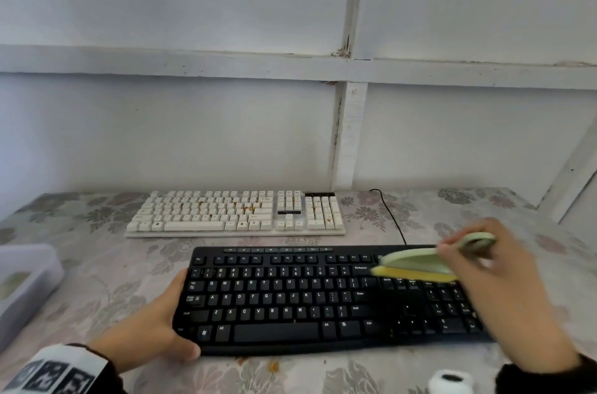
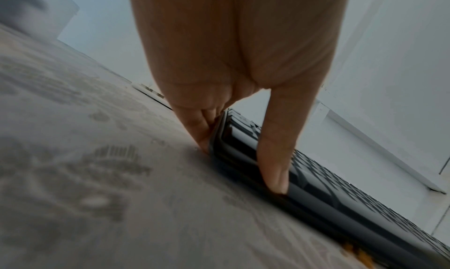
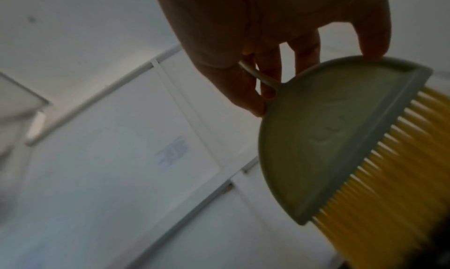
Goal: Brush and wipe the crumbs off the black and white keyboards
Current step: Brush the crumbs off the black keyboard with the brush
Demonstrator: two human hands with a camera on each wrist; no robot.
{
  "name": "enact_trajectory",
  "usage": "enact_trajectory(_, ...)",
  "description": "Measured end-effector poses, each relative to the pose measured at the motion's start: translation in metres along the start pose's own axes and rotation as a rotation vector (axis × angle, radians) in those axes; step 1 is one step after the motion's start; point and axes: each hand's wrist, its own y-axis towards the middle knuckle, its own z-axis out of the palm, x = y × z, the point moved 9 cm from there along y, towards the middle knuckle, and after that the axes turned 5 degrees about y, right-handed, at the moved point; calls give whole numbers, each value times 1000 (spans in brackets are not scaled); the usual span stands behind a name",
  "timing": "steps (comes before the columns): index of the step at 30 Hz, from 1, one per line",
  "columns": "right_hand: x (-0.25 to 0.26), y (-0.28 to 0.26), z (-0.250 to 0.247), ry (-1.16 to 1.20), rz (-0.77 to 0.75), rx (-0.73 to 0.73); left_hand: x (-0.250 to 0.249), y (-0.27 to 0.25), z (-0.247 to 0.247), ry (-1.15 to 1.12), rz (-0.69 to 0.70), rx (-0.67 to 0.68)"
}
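Observation:
The black keyboard [image 1: 307, 300] lies near me on the flowered tablecloth [image 1: 97, 280]. My left hand [image 1: 161, 319] braces its left end, with straight fingers [image 2: 202, 127] against the side edge and the thumb [image 2: 275, 167] laid along the front rim. My right hand [image 1: 500, 277] holds a small brush [image 1: 416, 264] with a pale green half-round back and yellow bristles. The bristles sit over the keys at the keyboard's upper right. In the right wrist view the fingers [image 3: 265, 75] hook the brush [image 3: 328, 138] by its handle loop. The white keyboard [image 1: 235, 212] lies behind, dotted with orange-brown crumbs.
Orange crumbs [image 1: 273, 366] lie on the cloth just in front of the black keyboard. A white box [image 1: 22, 283] stands at the left table edge. A black cable [image 1: 392, 216] runs from the keyboard back to the white panelled wall [image 1: 193, 135].

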Motion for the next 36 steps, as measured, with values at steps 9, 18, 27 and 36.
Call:
enact_trajectory(9, 61, -63, 173, 102, -93, 485, -6, -3, -1, 16, -20, -16)
enact_trajectory(18, 80, -87, 217, -89, -167, 602, -9, 0, -2, 74, -35, -35)
enact_trajectory(27, 83, -75, 197, -164, -176, 531, -6, -1, -2, 2, -15, -31)
enact_trajectory(36, 63, -68, 169, -218, -99, 432, 1, -1, -2, -33, -10, -15)
